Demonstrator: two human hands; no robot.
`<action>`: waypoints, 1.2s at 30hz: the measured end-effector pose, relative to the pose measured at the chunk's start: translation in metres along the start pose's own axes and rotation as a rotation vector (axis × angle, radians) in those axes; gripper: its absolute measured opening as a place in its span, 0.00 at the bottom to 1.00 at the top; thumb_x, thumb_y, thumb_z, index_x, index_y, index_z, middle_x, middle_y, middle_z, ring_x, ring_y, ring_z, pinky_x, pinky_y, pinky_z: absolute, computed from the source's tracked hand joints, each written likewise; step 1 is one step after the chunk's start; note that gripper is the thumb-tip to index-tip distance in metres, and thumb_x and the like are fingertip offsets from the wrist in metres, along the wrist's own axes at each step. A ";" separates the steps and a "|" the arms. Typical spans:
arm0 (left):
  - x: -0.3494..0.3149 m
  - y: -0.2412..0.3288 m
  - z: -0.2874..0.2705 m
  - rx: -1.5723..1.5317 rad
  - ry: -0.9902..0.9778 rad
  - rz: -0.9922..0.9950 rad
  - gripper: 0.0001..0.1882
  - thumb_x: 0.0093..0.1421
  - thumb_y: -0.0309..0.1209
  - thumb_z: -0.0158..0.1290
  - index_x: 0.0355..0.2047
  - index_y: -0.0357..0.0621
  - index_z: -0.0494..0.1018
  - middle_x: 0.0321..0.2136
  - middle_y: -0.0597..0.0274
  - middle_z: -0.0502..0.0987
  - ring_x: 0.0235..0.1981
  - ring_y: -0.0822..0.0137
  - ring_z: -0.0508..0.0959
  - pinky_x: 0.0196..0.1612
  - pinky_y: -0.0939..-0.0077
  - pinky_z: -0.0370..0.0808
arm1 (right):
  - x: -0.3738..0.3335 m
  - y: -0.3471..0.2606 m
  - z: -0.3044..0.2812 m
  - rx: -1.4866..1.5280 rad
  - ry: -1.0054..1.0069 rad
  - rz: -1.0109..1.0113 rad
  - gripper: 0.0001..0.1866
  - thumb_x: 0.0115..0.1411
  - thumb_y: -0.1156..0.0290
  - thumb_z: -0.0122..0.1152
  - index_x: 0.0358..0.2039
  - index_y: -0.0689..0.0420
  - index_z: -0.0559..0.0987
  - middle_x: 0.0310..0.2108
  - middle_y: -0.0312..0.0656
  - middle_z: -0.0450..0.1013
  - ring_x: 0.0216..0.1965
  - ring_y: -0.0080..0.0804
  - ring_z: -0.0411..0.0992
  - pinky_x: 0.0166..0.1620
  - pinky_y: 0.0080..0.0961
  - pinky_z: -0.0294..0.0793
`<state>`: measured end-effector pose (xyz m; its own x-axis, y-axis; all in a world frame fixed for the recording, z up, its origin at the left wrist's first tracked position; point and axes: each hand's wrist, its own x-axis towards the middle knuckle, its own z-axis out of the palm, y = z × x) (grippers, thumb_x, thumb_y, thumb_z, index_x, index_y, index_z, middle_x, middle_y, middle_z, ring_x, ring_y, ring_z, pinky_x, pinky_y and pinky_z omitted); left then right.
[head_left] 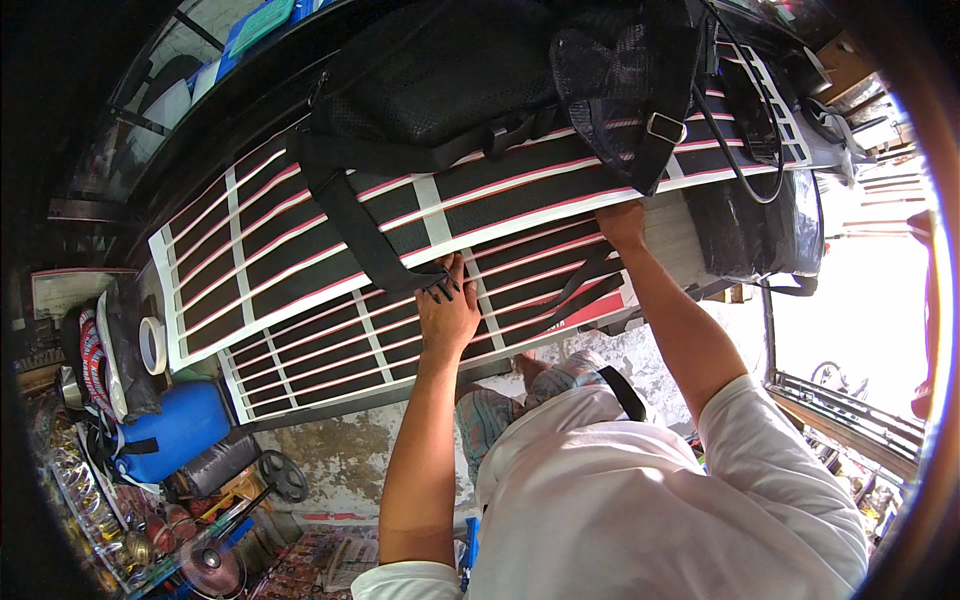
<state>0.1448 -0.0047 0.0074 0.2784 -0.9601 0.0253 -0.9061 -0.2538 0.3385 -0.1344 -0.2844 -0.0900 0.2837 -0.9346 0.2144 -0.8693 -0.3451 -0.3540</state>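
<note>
My left hand closes its fingers on a black plastic buckle at the end of a wide black strap. The strap hangs from a large black mesh bag, over an upper striped panel of black bands with white and red lines. Farther right, my right hand reaches to that panel's near edge, below a strap with a metal buckle; its fingers are hidden there. A lower striped panel lies under the upper one. Loose black straps lie across it.
A black plastic-wrapped bundle sits at the right end. To the left are a tape roll, a blue jug, a black handwheel and a fan. A black cable loops over the right side.
</note>
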 end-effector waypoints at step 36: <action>0.023 -0.015 0.004 0.022 0.120 0.083 0.19 0.74 0.39 0.54 0.61 0.52 0.81 0.59 0.48 0.77 0.59 0.42 0.78 0.59 0.40 0.77 | -0.072 -0.208 -0.046 0.254 -0.443 -0.432 0.24 0.51 0.80 0.63 0.50 0.58 0.85 0.55 0.50 0.79 0.64 0.47 0.71 0.71 0.40 0.70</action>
<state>0.1638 -0.0231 -0.0011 0.2371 -0.9574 0.1651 -0.9339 -0.1778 0.3102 0.0069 -0.1419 0.0102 0.7716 -0.6360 0.0107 -0.5328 -0.6554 -0.5354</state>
